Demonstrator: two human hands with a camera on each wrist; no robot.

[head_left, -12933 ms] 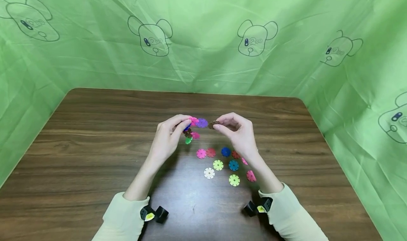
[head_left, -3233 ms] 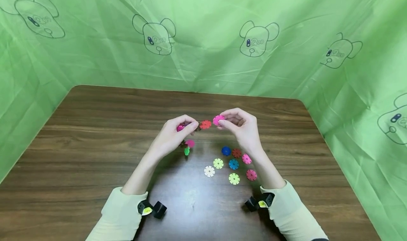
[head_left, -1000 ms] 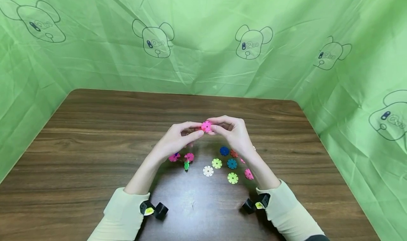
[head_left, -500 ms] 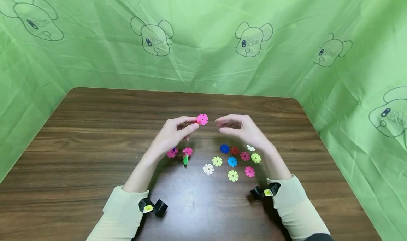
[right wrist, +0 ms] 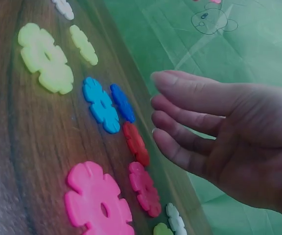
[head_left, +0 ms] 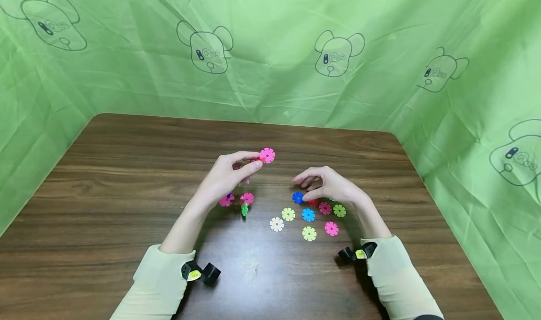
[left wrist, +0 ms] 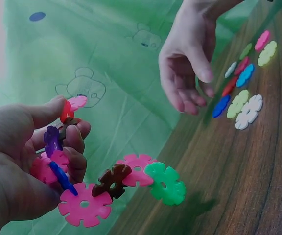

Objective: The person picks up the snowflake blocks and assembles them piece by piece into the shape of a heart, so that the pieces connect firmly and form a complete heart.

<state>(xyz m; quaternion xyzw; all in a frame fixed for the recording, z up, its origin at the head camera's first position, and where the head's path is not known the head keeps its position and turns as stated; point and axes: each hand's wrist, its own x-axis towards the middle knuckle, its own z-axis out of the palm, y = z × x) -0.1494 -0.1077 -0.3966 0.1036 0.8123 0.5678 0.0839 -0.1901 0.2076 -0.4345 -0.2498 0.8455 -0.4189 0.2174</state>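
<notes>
My left hand (head_left: 221, 174) pinches a chain of notched plastic discs near its upper end, beside a red disc (left wrist: 66, 113). A bright pink disc (head_left: 267, 155) stands out past the fingertips. In the left wrist view the chain runs down past a purple disc (left wrist: 52, 141) and a blue disc (left wrist: 62, 178), then through a pink disc (left wrist: 84, 211) and a brown disc (left wrist: 112, 181) to a green disc (left wrist: 165, 183) at the end. My right hand (head_left: 331, 185) holds nothing; its loosely bent fingers hover over a loose dark blue disc (head_left: 297, 198) and a red disc (right wrist: 136, 144).
On the wooden table (head_left: 127, 207) lie more loose discs: a light blue one (head_left: 308, 215), a white one (head_left: 276, 224), yellow-green ones (head_left: 309, 233) and pink ones (head_left: 331, 228). A green curtain (head_left: 270, 90) rises behind the table. Each wrist carries a small black camera (head_left: 210, 274).
The pink disc, earlier in my right hand, now sits on the chain's end. My right hand let go, drew away to the right and came down over the loose discs.
</notes>
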